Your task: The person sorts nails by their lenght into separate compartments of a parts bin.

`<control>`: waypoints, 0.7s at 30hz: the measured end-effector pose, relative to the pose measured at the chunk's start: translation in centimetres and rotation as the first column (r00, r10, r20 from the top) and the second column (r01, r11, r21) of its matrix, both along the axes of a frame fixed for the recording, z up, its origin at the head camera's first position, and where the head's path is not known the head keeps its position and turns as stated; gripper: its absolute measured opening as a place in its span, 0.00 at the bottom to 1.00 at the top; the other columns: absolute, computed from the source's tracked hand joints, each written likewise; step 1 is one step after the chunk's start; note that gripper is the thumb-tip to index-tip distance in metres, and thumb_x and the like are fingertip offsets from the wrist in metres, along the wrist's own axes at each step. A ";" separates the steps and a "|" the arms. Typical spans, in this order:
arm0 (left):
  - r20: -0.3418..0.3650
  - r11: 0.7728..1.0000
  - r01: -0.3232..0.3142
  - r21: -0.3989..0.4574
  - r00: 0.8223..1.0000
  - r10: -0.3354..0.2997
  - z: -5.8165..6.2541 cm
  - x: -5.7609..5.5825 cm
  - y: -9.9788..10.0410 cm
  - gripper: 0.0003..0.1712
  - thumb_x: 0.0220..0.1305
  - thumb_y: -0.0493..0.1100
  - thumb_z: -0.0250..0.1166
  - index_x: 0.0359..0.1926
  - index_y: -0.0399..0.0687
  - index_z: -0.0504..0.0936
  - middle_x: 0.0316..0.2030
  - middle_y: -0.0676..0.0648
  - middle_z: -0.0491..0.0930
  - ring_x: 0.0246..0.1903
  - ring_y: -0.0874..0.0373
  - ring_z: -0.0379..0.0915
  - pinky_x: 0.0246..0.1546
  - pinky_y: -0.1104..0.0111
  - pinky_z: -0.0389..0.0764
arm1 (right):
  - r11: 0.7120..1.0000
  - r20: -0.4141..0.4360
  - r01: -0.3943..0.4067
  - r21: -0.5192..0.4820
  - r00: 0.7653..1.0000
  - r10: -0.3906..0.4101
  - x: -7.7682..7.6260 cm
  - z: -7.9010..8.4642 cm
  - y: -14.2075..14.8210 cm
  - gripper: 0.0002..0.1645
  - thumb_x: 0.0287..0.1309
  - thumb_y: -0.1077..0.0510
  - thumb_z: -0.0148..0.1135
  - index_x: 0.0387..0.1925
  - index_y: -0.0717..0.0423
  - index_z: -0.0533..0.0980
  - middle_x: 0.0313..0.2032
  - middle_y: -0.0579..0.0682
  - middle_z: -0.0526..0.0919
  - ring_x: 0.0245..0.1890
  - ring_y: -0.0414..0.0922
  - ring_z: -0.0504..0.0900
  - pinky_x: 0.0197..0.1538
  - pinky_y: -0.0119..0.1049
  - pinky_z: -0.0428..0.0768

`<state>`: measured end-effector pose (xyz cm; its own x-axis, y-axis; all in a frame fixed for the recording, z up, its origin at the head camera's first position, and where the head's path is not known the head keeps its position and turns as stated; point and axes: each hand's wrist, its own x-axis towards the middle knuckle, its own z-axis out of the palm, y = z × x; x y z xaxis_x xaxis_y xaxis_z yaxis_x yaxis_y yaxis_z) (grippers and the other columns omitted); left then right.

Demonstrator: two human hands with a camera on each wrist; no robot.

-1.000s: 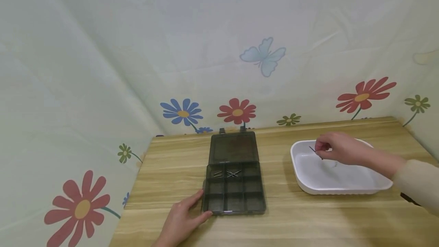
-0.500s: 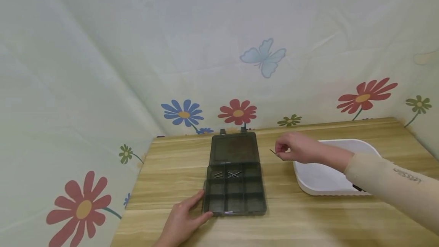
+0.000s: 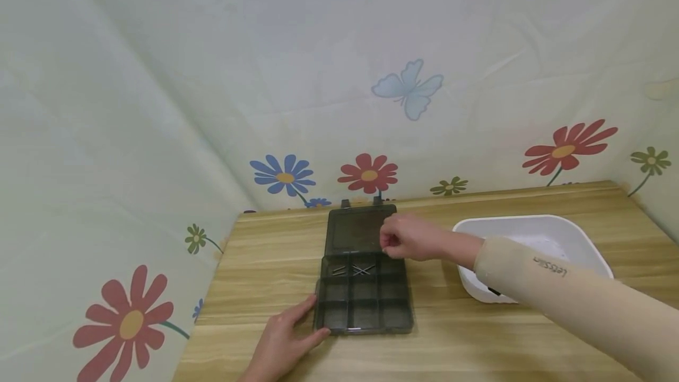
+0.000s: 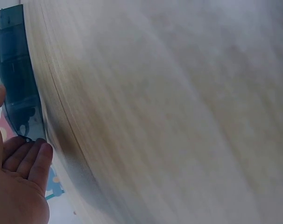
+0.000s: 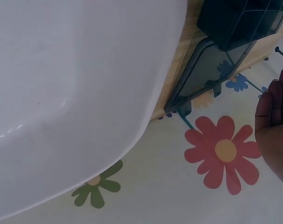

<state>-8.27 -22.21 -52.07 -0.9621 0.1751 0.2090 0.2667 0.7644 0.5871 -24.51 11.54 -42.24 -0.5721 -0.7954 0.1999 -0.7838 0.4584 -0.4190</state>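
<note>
A dark translucent compartment box lies on the table with its lid folded back. Several thin metal nails sit in its far left and far middle compartments. My left hand rests against the box's near left corner, index finger at the side and thumb at the front edge. Over the right edge of the lid is my right hand, its fingertips pinching a dark nail. That nail's round head shows in the right wrist view, while the head view hardly reveals it.
A white tray stands on the wooden table to the right, partly covered by my right forearm. Behind the table hangs a pale curtain printed with flowers and a butterfly.
My right hand has moved left from above the white tray to the box's lid, carrying the nail. The left hand has stayed at the box's corner.
</note>
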 end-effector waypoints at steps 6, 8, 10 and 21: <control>-0.002 1.000 0.002 0.005 1.000 -0.002 -0.1 0.0 0.0 0.41 0.56 0.58 0.84 0.65 0.42 0.84 0.61 0.44 0.85 0.58 0.51 0.85 0.62 0.54 0.84 | 1.000 -0.019 -0.019 0.013 1.000 0.019 -0.1 -0.4 -2.1 0.07 0.62 0.62 0.71 0.30 0.48 0.81 0.29 0.39 0.76 0.34 0.38 0.72 0.40 0.33 0.77; -0.004 1.000 0.002 0.005 1.000 -0.002 -0.1 -0.1 0.0 0.41 0.56 0.57 0.84 0.65 0.42 0.85 0.61 0.44 0.86 0.57 0.51 0.86 0.62 0.54 0.85 | 1.000 -0.040 -0.024 0.011 0.999 0.025 -0.2 -0.6 -2.7 0.07 0.61 0.62 0.72 0.30 0.49 0.81 0.29 0.39 0.75 0.35 0.39 0.72 0.40 0.33 0.77; -0.005 1.000 0.003 0.005 1.000 -0.003 -0.1 -0.1 0.0 0.40 0.56 0.57 0.84 0.65 0.42 0.85 0.60 0.44 0.86 0.57 0.51 0.86 0.61 0.54 0.85 | 0.999 -0.066 -0.031 0.014 0.997 0.032 -0.3 -0.9 -3.1 0.08 0.60 0.62 0.72 0.29 0.49 0.81 0.29 0.39 0.75 0.35 0.40 0.73 0.40 0.33 0.77; -0.005 1.000 0.019 -0.004 1.000 -0.019 -0.1 -0.1 -0.1 0.41 0.59 0.60 0.81 0.66 0.40 0.84 0.61 0.44 0.85 0.56 0.52 0.86 0.60 0.55 0.86 | 0.993 -0.199 -0.039 0.114 0.978 0.061 -0.8 -2.7 -5.0 0.09 0.60 0.60 0.75 0.28 0.49 0.82 0.28 0.41 0.75 0.34 0.42 0.73 0.40 0.34 0.78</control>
